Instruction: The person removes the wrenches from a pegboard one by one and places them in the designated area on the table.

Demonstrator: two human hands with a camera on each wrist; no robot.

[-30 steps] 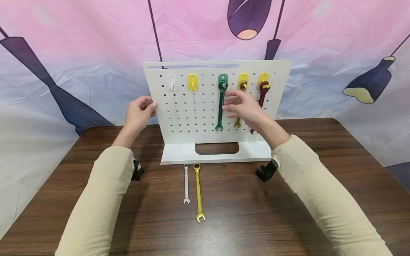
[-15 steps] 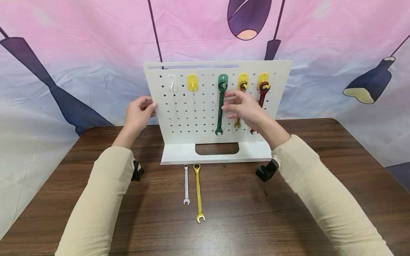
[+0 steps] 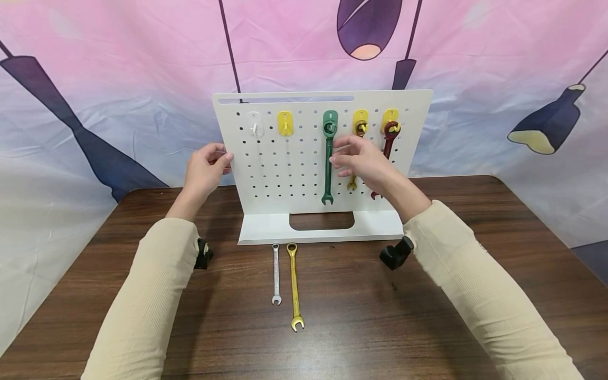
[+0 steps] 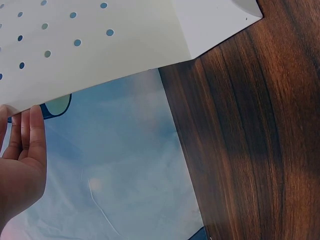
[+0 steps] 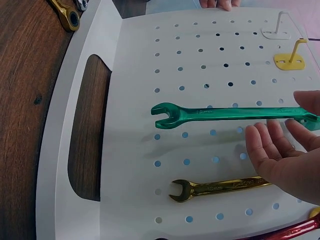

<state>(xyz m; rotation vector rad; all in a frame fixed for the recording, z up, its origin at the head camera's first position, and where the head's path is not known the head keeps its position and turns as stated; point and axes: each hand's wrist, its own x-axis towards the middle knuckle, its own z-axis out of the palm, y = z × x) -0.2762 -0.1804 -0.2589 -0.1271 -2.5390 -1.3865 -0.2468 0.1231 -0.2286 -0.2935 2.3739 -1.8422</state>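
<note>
My left hand point(image 3: 204, 168) grips the left edge of a white pegboard point(image 3: 275, 182), thumb at the front and fingers reaching behind. A green combination wrench point(image 3: 328, 169) hangs by its ring end on a green hook point(image 3: 331, 115), its lower end standing out from the board. Beside the wrench is my right hand point(image 3: 363, 161), fingers loosely bent. In the right wrist view, thumb and fingers lie on either side of the green shaft near its ring end. Partly behind this hand hang a gold wrench point(image 3: 352, 183) and a dark red wrench point(image 3: 390, 138).
A white hook point(image 3: 255, 124) and a yellow hook point(image 3: 285, 124) hold nothing on the board's left side. A small silver wrench point(image 3: 276, 274) and a longer gold-yellow wrench point(image 3: 295, 287) lie on the wooden table point(image 3: 351, 316) before the stand. A patterned cloth hangs behind.
The green wrench's lower end has swung outward from the board and slightly right, appearing lower in the head view. Both hands have stayed nearly still.
</note>
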